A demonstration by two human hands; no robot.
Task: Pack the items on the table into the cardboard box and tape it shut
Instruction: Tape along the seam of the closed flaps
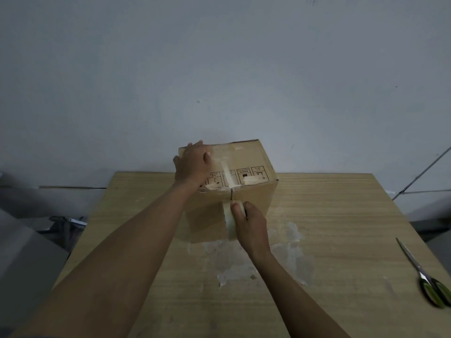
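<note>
Two hands are working: the left hand (192, 164) is pressing flat on the closed cardboard box (256, 203) (printed handling symbols, wording unreadable), and the right hand (252, 223) is gripping a pale tape roll (229, 219) against its front seam, mid wooden bench (341, 215); green-handled scissors (424, 276) are lying well apart.

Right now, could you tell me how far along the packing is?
Done: the cardboard box is closed, with a tape strip across its top. In hand: the left hand presses the top; the right hand holds the tape roll against the near side. Left: probably cutting with the scissors.
</note>
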